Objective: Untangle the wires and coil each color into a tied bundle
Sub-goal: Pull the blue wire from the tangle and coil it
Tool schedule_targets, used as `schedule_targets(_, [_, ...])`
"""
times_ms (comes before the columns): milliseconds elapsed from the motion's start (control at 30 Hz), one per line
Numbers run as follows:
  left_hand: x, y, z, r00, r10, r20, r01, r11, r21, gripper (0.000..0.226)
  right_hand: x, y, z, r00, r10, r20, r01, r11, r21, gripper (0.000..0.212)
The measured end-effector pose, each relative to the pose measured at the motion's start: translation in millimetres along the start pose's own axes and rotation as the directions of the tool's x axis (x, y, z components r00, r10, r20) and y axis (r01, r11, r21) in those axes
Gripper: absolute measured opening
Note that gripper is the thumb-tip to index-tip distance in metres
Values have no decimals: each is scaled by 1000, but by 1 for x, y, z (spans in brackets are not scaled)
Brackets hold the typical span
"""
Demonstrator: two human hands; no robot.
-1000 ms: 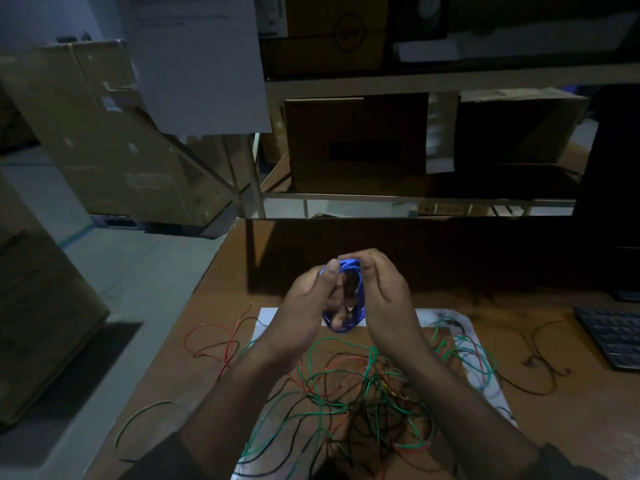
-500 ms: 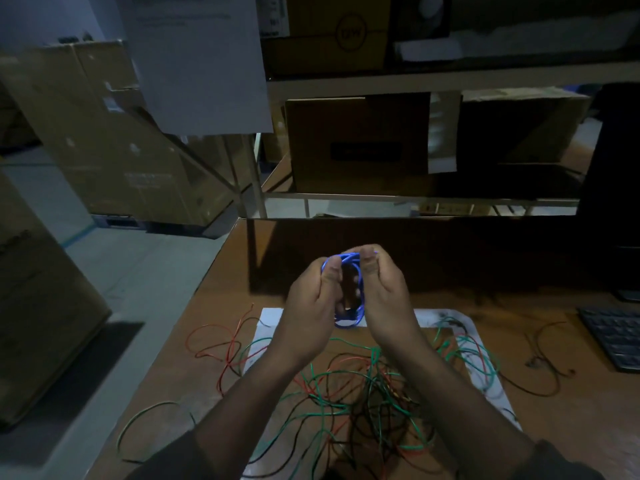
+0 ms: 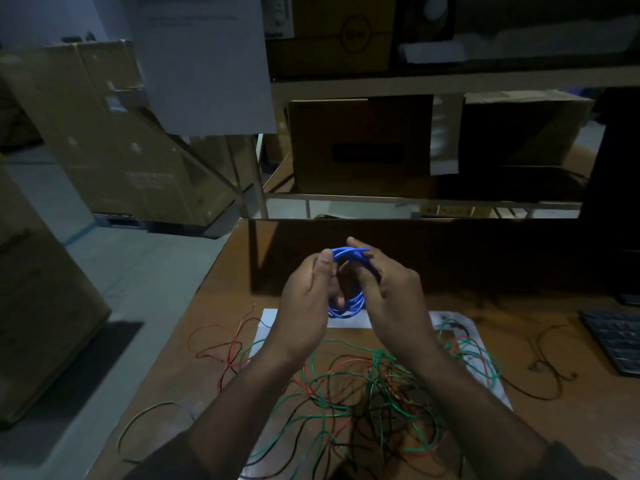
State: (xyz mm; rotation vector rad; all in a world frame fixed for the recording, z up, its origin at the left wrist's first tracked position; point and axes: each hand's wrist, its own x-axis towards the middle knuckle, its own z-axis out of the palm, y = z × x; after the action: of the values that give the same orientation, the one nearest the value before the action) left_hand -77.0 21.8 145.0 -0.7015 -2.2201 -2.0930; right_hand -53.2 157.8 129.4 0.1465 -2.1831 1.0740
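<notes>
Both hands have lifted the blue coil (image 3: 349, 282) slightly since a second ago. From the head view, the left hand (image 3: 308, 299) pinches its top with curled fingers (image 3: 325, 263); the right hand (image 3: 391, 296) grips its side above the worktop (image 3: 571, 427). Should either pinch loosen, the springy loops could fall into the tangled wires (image 3: 363, 396).

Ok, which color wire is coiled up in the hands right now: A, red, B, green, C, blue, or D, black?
C: both the left hand and the right hand grip the blue coil above the table, while the green, red and black wires lie tangled below.
</notes>
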Motion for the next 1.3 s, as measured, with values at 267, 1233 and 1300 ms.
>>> schedule_targets(267, [-4,6,-1,988,-74,134,99,977,-189,36,-2,5,-11,995,81,51,-93,954,286,29])
schedule_targets(1233, [-6,-23,10,958,284,-38,-249,890,383,33,-5,-13,7,869,460,181,-475,676,563,31])
schedule_targets(1300, [-7,-22,12,975,218,-46,-198,945,262,36,-3,-11,6,868,462,184,-476,666,574,26])
